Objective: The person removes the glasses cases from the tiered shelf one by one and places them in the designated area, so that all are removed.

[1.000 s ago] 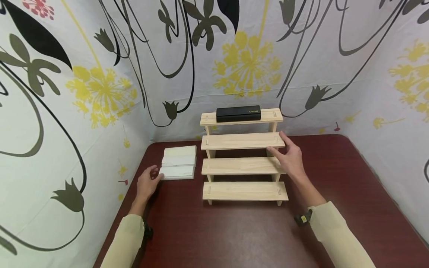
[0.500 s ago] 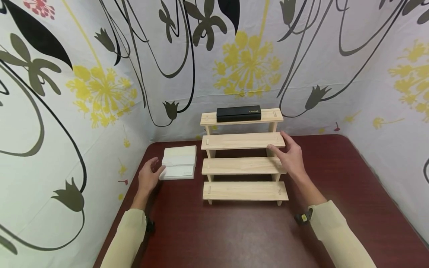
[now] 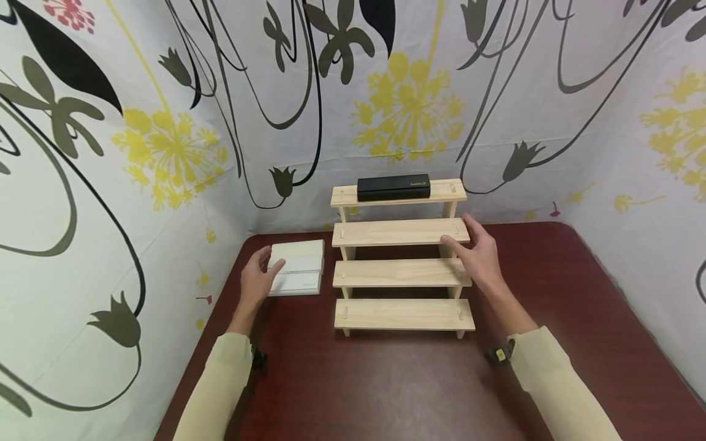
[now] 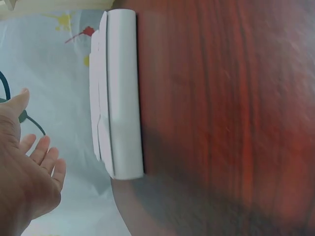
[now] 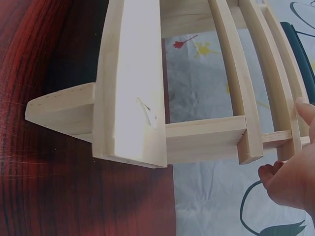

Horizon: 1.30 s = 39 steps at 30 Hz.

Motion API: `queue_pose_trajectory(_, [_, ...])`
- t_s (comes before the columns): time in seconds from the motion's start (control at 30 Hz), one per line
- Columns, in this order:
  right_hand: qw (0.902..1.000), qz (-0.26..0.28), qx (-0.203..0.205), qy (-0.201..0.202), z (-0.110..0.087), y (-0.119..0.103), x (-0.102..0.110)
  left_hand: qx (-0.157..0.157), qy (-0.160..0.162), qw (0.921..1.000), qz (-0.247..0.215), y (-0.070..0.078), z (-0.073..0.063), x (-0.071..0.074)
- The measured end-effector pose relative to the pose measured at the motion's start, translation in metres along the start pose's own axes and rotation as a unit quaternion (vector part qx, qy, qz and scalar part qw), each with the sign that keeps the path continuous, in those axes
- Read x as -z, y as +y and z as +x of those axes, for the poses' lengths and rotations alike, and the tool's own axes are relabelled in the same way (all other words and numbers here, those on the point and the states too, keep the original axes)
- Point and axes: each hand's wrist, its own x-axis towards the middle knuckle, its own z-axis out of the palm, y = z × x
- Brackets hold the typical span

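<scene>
A pale wooden four-tier display stand [image 3: 402,272] stands on the dark red table. My right hand [image 3: 478,257] grips the right end of its second board from the top, thumb over the front; the right wrist view also shows this hand [image 5: 295,169] at the stand's end. My left hand [image 3: 258,278], fingers loosely spread, hovers at the left edge of several flat white boxes [image 3: 302,283] lying on one another. In the left wrist view the hand [image 4: 32,172] is apart from the white boxes [image 4: 123,93] and holds nothing.
A slim black case [image 3: 393,188] with small lettering lies on the top board of the stand. Flower-printed cloth [image 3: 413,104] hangs behind and along both sides of the dark red table [image 3: 408,386].
My left hand has left the near left corner of the white boxes, rising and moving forward and right alongside them. My right hand has stayed on the stand.
</scene>
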Motion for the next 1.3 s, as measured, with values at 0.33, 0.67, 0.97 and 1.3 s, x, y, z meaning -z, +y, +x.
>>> queue_pose_trajectory(0.33, [0.9999, 0.011, 0.0, -0.006, 0.005, -0.002, 0.004, -0.043, -0.038, 0.9983, -0.014, 0.019, 0.008, -0.011])
queue_pose_trajectory(0.67, [0.9999, 0.01, 0.008, -0.001, 0.012, -0.006, 0.006, -0.067, -0.055, 0.9957, -0.031, 0.044, 0.018, -0.019])
queue_pose_trajectory(0.97, [1.0, -0.001, 0.009, -0.003, 0.021, -0.008, 0.006, -0.082, -0.069, 0.9928, -0.053, 0.07, 0.028, -0.03])
queue_pose_trajectory(1.3, [0.9999, 0.006, 0.008, 0.004, 0.031, -0.01, 0.004, -0.12, -0.082, 0.9876, -0.06, 0.099, 0.039, -0.044])
